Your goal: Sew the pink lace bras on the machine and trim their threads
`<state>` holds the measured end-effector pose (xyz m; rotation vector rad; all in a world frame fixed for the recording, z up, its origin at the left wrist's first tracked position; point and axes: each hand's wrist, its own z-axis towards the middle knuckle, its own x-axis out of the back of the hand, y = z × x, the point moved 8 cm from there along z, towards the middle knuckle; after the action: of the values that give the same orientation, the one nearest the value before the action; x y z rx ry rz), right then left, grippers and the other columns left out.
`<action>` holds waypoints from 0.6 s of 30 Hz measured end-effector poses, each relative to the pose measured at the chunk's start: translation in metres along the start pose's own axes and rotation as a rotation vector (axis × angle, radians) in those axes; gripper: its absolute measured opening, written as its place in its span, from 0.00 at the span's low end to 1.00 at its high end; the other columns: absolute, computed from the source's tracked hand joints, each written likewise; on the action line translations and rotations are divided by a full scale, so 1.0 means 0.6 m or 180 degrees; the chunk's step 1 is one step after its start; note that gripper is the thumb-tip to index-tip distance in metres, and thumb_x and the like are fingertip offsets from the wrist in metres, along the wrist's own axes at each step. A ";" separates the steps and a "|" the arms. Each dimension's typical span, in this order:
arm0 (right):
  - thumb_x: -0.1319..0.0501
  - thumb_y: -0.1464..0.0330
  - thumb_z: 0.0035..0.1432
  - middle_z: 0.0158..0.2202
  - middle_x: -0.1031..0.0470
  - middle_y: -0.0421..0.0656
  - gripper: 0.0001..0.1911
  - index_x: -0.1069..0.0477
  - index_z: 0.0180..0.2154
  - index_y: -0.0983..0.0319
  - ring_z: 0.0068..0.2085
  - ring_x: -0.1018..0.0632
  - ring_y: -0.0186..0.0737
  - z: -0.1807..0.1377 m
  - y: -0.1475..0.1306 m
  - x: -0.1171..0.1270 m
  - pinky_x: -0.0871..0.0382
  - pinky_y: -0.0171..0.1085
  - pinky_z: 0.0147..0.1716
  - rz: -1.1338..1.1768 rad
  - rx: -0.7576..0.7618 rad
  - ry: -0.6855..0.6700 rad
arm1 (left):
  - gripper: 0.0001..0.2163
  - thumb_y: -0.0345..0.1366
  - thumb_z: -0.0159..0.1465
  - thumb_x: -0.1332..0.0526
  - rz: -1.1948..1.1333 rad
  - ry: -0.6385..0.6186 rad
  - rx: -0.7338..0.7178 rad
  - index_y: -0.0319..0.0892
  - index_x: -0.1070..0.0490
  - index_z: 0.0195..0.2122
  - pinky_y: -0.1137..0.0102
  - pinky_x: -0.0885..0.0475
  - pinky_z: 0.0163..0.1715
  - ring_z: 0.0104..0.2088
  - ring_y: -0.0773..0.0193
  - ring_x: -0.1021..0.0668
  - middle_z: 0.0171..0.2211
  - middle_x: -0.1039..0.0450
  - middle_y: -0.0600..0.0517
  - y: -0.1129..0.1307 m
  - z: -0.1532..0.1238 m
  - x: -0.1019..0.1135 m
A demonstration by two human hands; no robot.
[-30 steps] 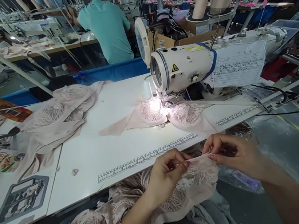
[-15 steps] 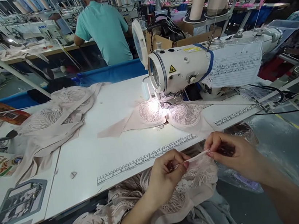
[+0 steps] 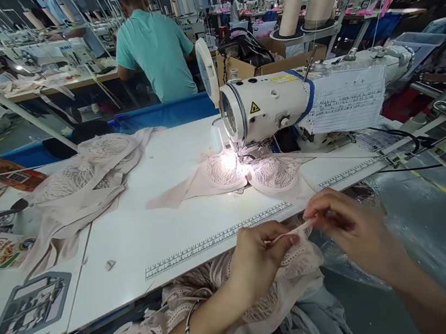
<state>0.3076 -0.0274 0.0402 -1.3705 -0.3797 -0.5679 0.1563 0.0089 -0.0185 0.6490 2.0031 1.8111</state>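
Pinching a thin pale strap between fingertips, the left hand and right hand hold it just above the beige lace garment on the lap, near the counter edge. Beyond them the sewing machine bears a yellow warning triangle; its handwritten sheet is unreadable.
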 end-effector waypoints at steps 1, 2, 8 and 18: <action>0.45 0.54 0.68 0.27 0.30 0.42 0.19 0.28 0.30 0.58 0.22 0.32 0.34 -0.001 0.009 0.009 0.38 0.35 0.20 0.0039 -0.0015 0.0148 | 0.14 0.45 0.61 0.34 -0.0166 -0.0030 0.0111 0.38 0.22 0.28 0.75 0.39 0.19 0.20 0.70 0.35 0.19 0.33 0.54 -0.005 0.002 0.000; 0.48 0.52 0.69 0.24 0.30 0.42 0.23 0.30 0.28 0.58 0.21 0.33 0.34 -0.003 0.020 0.013 0.39 0.35 0.19 0.0103 -0.0067 0.0205 | 0.15 0.47 0.60 0.34 -0.0325 -0.0065 0.0208 0.38 0.22 0.29 0.75 0.39 0.18 0.20 0.70 0.35 0.20 0.34 0.54 -0.010 0.003 0.001; 0.52 0.44 0.67 0.23 0.34 0.39 0.28 0.31 0.31 0.58 0.23 0.34 0.36 -0.015 0.050 -0.031 0.38 0.35 0.23 0.0247 -0.0243 -0.0846 | 0.19 0.51 0.56 0.31 -0.0719 -0.0108 0.0317 0.36 0.21 0.31 0.76 0.40 0.17 0.19 0.72 0.38 0.20 0.35 0.54 -0.009 0.009 0.005; 0.46 0.48 0.67 0.22 0.39 0.35 0.20 0.34 0.34 0.57 0.23 0.36 0.34 -0.012 0.030 -0.069 0.42 0.33 0.23 0.0837 -0.0482 -0.0969 | 0.13 0.44 0.59 0.34 -0.0416 -0.0091 0.0075 0.37 0.21 0.30 0.74 0.40 0.21 0.22 0.69 0.34 0.23 0.29 0.51 0.000 0.008 0.004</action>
<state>0.2842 -0.0263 0.0013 -1.6290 -0.3986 -0.1721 0.1571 0.0143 -0.0192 0.5345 2.0019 1.6957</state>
